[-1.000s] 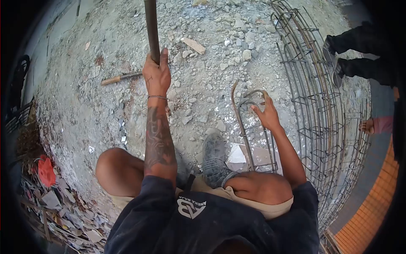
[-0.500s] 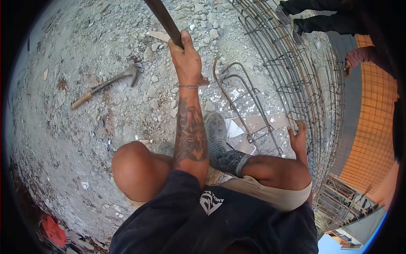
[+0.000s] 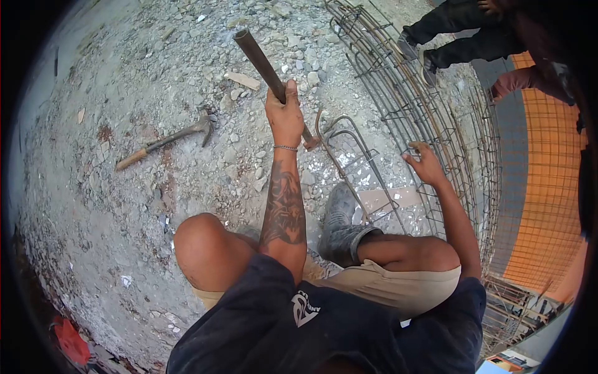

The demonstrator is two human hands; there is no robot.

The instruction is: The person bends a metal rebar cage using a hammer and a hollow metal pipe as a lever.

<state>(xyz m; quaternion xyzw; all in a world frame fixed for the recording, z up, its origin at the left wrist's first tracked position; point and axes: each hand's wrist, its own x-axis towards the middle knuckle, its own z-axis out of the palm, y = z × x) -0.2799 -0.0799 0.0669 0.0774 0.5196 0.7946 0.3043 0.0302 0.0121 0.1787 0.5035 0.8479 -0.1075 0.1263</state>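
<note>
My left hand is wrapped round a dark metal pipe. The pipe's hollow end points up and away. Below the fist it ends in a rusty, wider piece, close beside a bent steel bar. My right hand reaches out over the edge of a long rebar cage, its fingers parted and slightly curled, with nothing visible in them. On the rubble to the left lies a claw hammer with a wooden grip.
Broken stone and dust cover the ground. A flat board lies under the bent bars. Another person's dark-trousered legs stand beyond the cage. Orange panelling runs along the right, and a red scrap lies at lower left.
My right hand has risen from beside the knee to the rebar cage. The pipe has come lower, its hollow end now in view. The other person's arm and legs have shifted.
</note>
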